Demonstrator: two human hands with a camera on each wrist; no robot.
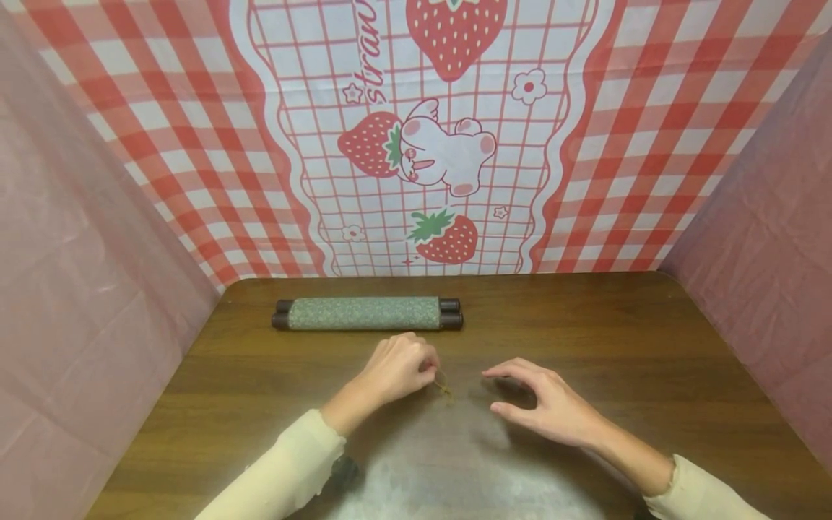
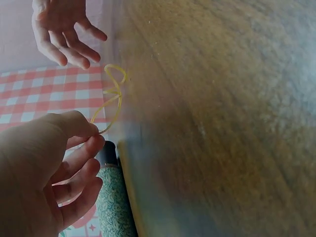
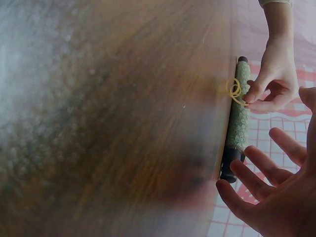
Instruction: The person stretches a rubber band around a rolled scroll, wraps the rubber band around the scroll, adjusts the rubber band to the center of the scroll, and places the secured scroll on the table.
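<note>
Near the brown wooden table's (image 1: 604,325) far edge lies a green, dark-ended double roll (image 1: 364,313); left hand (image 1: 401,367) pinches a thin yellow loop (image 2: 118,93), right hand's (image 1: 549,406) fingers spread.

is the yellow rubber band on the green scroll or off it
Off: the left hand pinches the yellow rubber band, and the head view shows it apart from the green scroll.

In the head view, the band (image 1: 445,390) is blurred, perhaps twisted. The left wrist view crops the scroll (image 2: 115,200).
</note>
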